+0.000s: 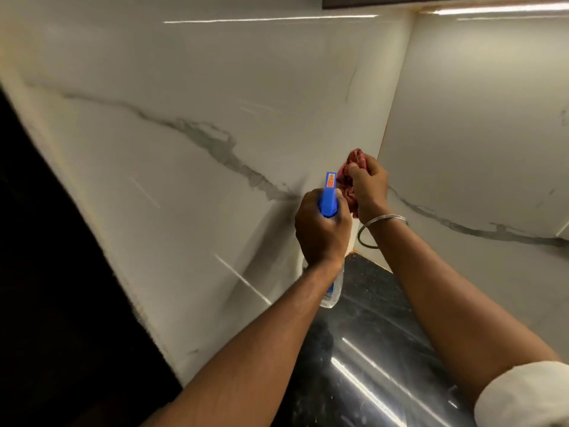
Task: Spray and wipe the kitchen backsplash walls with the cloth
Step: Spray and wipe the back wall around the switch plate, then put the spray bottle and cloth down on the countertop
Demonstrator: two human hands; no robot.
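Looking down from the head camera, both arms reach into the corner where the two marble-look backsplash walls meet. The left grip (321, 232) is curled around the neck of the spray bottle (328, 198). Its blue head points up and forward at the left wall (184, 134), and its clear body hangs below the wrist, above the desk (369, 349). Whether a finger is squeezing the trigger cannot be seen, because the back of the hand hides it.

The right grip (368, 183) is closed around a bunched reddish cloth (354, 160), held just beside the bottle's nozzle and close to the corner seam. I cannot tell whether the cloth touches the wall. A thin metal bangle (381, 221) sits on that wrist, and a rolled pale sleeve (523, 396) shows at the lower right.

Both walls look glossy, with grey veins and streaks of reflected light, and the right wall (477, 134) reads the same. No droplets, mist or wet smears can be made out, so nothing shows which areas are already cleaned.

My judgement is that the work is at a spray step in the corner, low on the wall. The wide stretch of left wall, the upper band under the cabinet and most of the right wall probably remain to be wiped.
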